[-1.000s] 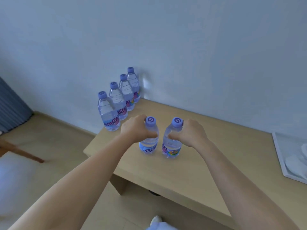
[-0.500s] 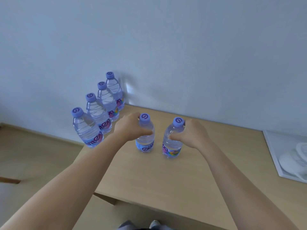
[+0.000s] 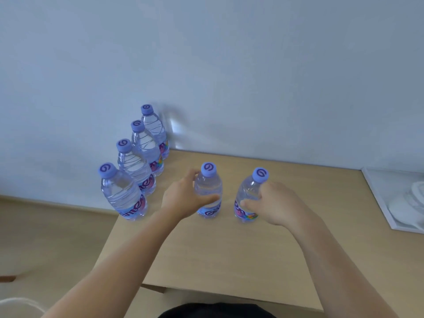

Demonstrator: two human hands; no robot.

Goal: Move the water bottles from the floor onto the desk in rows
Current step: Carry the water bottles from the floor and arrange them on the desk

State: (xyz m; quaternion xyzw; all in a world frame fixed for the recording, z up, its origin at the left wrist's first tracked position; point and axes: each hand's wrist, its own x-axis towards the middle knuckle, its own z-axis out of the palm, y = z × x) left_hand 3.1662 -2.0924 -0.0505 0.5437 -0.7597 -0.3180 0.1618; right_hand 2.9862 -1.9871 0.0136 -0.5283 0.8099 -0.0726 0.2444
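1. Six clear plastic water bottles with lilac screw caps stand upright on the light wooden tabletop (image 3: 229, 253); each cap carries a darker purple swirl mark.
2. Their labels are lilac with purple lettering and a rainbow patch; only fragments read, such as "ame" on the nearest bottle of the row (image 3: 122, 193) (the full brand name cannot be made out).
3. Four bottles form a row along the left edge of the tabletop, running back to the pale blue-grey wall (image 3: 252, 65): the nearest one, the second bottle (image 3: 135, 171), the third bottle (image 3: 146, 148) and the farthest bottle (image 3: 154, 129).
4. The left hand (image 3: 183, 198) curls loosely around the left front bottle (image 3: 208, 191); its thumb lies across the front, the fingers half open behind it.
5. The right hand (image 3: 275, 205) rests against the right front bottle (image 3: 249, 198), fingers loosened and partly spread, thumb touching the label.
6. A white tray (image 3: 378, 198) lies at the right edge.
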